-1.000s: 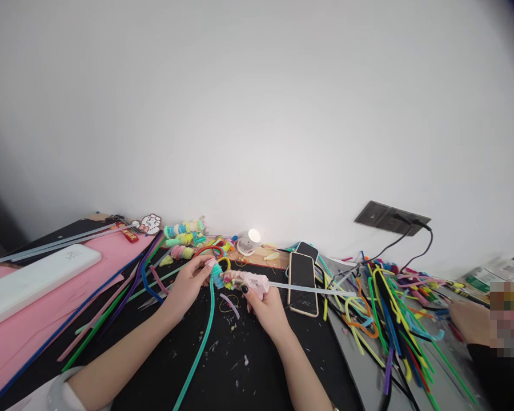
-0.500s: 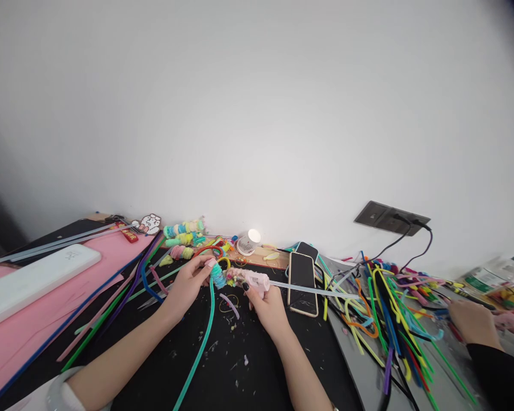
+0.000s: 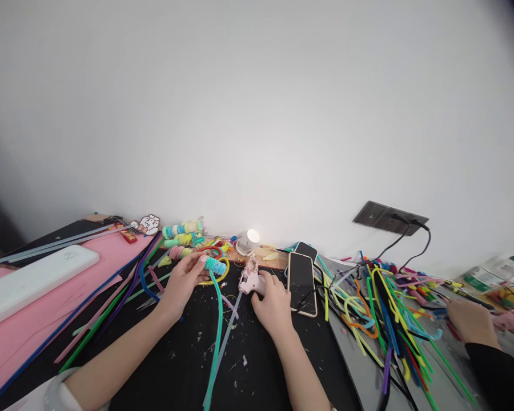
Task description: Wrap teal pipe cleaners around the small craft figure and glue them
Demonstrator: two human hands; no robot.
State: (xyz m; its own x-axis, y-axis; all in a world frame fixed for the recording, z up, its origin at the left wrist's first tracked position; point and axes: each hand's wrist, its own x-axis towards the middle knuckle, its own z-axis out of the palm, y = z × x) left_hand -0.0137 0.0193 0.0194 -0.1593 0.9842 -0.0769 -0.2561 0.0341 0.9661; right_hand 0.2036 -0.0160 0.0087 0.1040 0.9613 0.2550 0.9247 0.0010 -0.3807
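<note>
My left hand point(image 3: 183, 285) pinches a blue-and-teal pipe cleaner coil point(image 3: 214, 266), from which a long teal pipe cleaner tail point(image 3: 218, 331) hangs down over the black work surface. My right hand point(image 3: 273, 299) is closed around the handle of a pale pink hot glue gun point(image 3: 251, 279). The gun's stained nozzle points away from me, at the base of a small white paper cup point(image 3: 248, 242). A long translucent glue stick point(image 3: 227, 337) sticks out of its rear toward me. Yellow and red rings point(image 3: 225, 271) lie just behind the coil.
Finished fuzzy coils point(image 3: 183, 229) lie against the wall. Two phones point(image 3: 302, 282) rest to the right of my right hand, beside a heap of loose pipe cleaners point(image 3: 385, 314). A white power bank point(image 3: 43, 279) lies left on pink paper point(image 3: 111, 251). Another person's hand point(image 3: 471, 322) is far right.
The glue gun has moved away from the coil and turned, its nozzle now toward the cup and its glue stick toward me. My left hand has stayed nearly in place with the coil.
</note>
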